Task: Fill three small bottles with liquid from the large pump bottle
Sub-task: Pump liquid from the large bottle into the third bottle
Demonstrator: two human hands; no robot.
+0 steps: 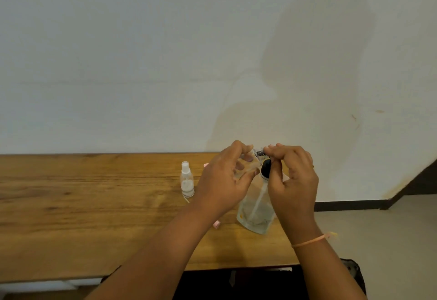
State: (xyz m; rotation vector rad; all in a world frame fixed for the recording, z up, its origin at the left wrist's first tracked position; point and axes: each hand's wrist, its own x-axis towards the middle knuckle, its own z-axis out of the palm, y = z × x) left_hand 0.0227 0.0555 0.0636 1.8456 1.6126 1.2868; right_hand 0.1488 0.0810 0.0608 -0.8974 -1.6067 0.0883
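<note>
The large clear pump bottle [254, 207] stands on the wooden table [94, 205], its black pump head [265, 168] between my hands. My left hand [224, 179] grips a small clear bottle [248, 162], tilted, just above and left of the pump head. My right hand [292, 181] pinches a small dark part [260, 152] at that bottle's mouth. Another small clear spray bottle [186, 180] with a white cap stands upright left of my left hand. A pink object [217, 224] peeks out under my left wrist; what it is I cannot tell.
A plain wall rises right behind the table's far edge. The table ends on the right just past the pump bottle, with floor and a dark skirting [354, 205] beyond. A thin pale stick [186, 199] lies by the spray bottle's base.
</note>
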